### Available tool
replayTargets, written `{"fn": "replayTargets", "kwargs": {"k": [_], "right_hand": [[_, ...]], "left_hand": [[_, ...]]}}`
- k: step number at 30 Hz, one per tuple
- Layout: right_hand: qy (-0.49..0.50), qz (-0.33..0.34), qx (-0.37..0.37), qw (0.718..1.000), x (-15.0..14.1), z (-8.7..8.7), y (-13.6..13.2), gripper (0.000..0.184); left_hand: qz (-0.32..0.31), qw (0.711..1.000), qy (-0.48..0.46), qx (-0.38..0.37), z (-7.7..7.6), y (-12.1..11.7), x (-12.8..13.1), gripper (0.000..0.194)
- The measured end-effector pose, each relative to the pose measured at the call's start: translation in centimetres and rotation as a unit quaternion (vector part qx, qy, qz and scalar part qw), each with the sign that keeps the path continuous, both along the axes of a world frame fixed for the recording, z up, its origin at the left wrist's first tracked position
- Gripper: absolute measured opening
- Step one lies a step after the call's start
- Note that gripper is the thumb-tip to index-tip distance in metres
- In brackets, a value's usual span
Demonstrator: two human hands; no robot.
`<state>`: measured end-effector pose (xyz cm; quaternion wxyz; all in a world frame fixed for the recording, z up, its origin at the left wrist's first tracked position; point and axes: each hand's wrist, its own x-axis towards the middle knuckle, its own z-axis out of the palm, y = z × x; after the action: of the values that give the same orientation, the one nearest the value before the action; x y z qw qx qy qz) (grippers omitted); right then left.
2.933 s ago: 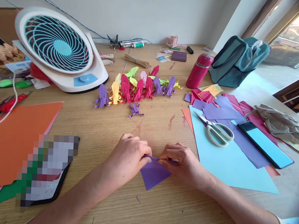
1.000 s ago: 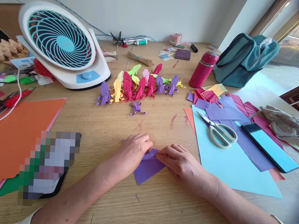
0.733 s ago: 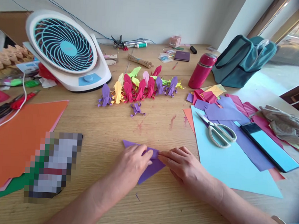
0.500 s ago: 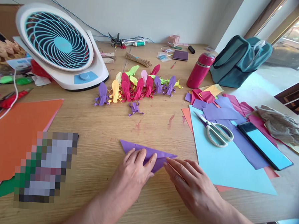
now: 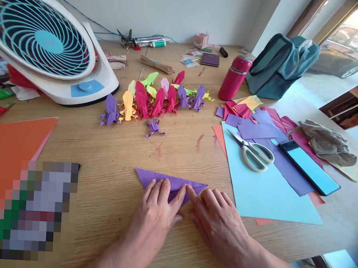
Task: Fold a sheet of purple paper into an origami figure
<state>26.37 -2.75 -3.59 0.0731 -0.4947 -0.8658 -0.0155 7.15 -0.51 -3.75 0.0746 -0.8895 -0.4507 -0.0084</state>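
A folded purple sheet of paper (image 5: 170, 180), roughly triangular, lies flat on the wooden table. My left hand (image 5: 155, 208) rests on it with fingers stretched out, pressing it down. From the right, my right hand (image 5: 216, 216) touches the paper with its extended index finger, close to my left index fingertip; its other fingers are bent and grip nothing visible. Both hands cover the paper's lower part. Beyond them sits a small purple origami figure (image 5: 154, 128), in front of a cluster of several folded figures, among them a red one (image 5: 141, 102) and a yellow one (image 5: 128, 104).
On the right, scissors (image 5: 254, 152) lie on a light-blue sheet (image 5: 262, 198), beside a phone (image 5: 309, 167) and purple scraps (image 5: 257, 129). A red flask (image 5: 234, 79) and teal bag (image 5: 280, 69) stand behind. At left are a fan (image 5: 48, 43) and orange paper (image 5: 16, 141).
My right hand has gone from flat, extended fingers to a pointing index finger, its tip now nearer my left hand. The view has shifted, so most things sit further left.
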Motion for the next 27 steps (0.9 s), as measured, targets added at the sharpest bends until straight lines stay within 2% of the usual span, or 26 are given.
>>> {"fn": "replayTargets", "kwargs": {"k": [8,15,24,27], "right_hand": [[0.013,-0.020,0.024,0.999,-0.1,0.0,0.0,0.050],[0.029,-0.039,0.053,0.997,-0.1,-0.3,-0.3,0.039],[0.001,-0.093,0.074,0.993,0.4,-0.8,-1.0,0.047],[0.011,-0.082,0.062,0.995,0.4,-0.7,-0.8,0.047]], "left_hand": [[0.006,1.000,0.010,0.017,-0.7,-0.2,0.0,0.077],[0.002,0.999,0.033,0.021,-0.8,-0.4,-0.1,0.076],[0.002,0.999,0.030,0.020,-0.7,-0.5,-0.1,0.079],[0.003,1.000,0.014,0.013,-0.7,-0.5,-0.1,0.077]]}}
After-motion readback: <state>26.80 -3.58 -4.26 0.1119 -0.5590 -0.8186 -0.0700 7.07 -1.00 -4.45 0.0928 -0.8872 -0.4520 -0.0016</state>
